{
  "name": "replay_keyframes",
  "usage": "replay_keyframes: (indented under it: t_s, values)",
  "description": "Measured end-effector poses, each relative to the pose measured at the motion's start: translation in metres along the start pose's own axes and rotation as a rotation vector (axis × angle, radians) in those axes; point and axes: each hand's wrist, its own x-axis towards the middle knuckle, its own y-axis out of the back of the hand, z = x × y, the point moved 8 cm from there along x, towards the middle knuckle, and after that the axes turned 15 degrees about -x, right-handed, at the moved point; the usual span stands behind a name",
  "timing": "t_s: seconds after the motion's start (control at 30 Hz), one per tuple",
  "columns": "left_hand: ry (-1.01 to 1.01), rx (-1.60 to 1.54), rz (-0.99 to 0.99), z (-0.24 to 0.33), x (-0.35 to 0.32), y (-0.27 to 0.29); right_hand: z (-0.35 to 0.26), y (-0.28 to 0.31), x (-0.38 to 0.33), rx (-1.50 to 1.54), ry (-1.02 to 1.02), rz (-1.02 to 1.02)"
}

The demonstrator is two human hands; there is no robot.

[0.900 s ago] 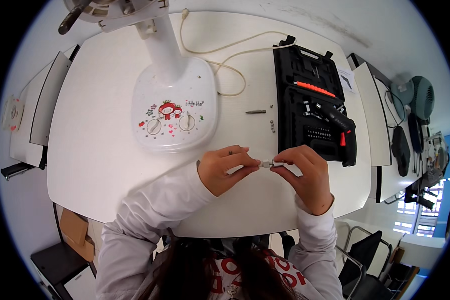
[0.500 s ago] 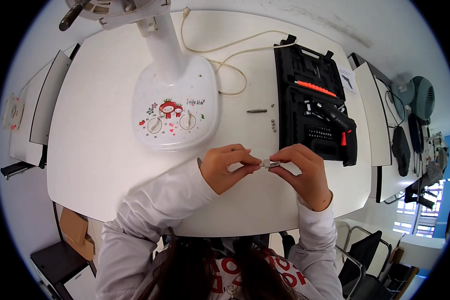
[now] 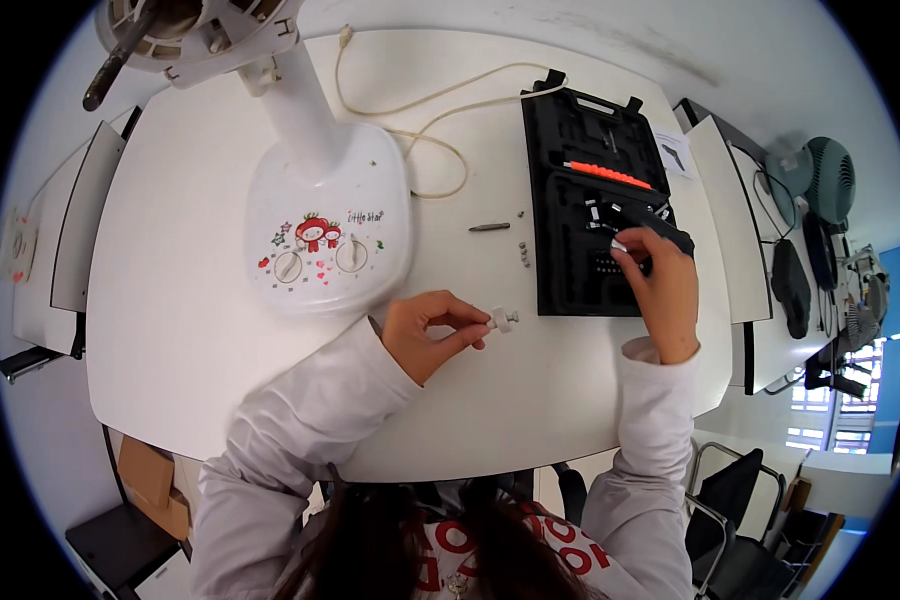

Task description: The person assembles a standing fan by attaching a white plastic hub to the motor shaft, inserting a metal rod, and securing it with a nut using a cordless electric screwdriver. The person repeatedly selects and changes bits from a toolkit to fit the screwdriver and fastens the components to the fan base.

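Note:
My left hand (image 3: 432, 332) is closed in a pinch on a small white plastic knob (image 3: 500, 319), with a metal screw end sticking out to its right. Over the black tool case (image 3: 560, 296), my right hand (image 3: 664, 287) pinches a small silver metal piece (image 3: 619, 246), perhaps a socket. That hand covers part of the cordless screwdriver (image 3: 682, 236) and the bit rows. A pointed metal bit (image 3: 490, 227) and several small screws (image 3: 524, 250) lie on the table left of the case. Near my left hand stands the white fan base (image 3: 315, 285) with two dials.
The fan's bare motor head (image 3: 205, 35) overhangs the far left, its metal shaft pointing left. A pale power cord (image 3: 440, 110) loops behind the base. An orange flexible shaft (image 3: 608, 174) lies in the case, and a paper leaflet (image 3: 673, 155) sits beyond it.
My hands have parted. The right hand has moved right and away from me over the tool case with the silver piece; the left keeps the white knob. The whole view has shifted slightly.

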Motion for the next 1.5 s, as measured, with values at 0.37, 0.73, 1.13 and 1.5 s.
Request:
replay_keyframes:
  t_s: [0.37, 0.73, 1.13, 1.5]
  values:
    - [0.042, -0.032, 0.001, -0.011, 0.003, 0.003, -0.006, -0.022, 0.042, -0.376, 0.126, 0.131]
    - [0.023, 0.005, -0.011, -0.011, 0.004, 0.002, -0.008, -0.043, 0.052, -0.464, 0.04, -0.074]
    - [0.018, 0.028, -0.001, -0.004, 0.004, -0.001, 0.008, -0.018, 0.034, 0.463, -0.011, -0.126]
    - [-0.406, 0.152, -0.036, 0.055, -0.005, -0.01, -0.061, 0.027, -0.04, 0.758, 0.224, 0.131]
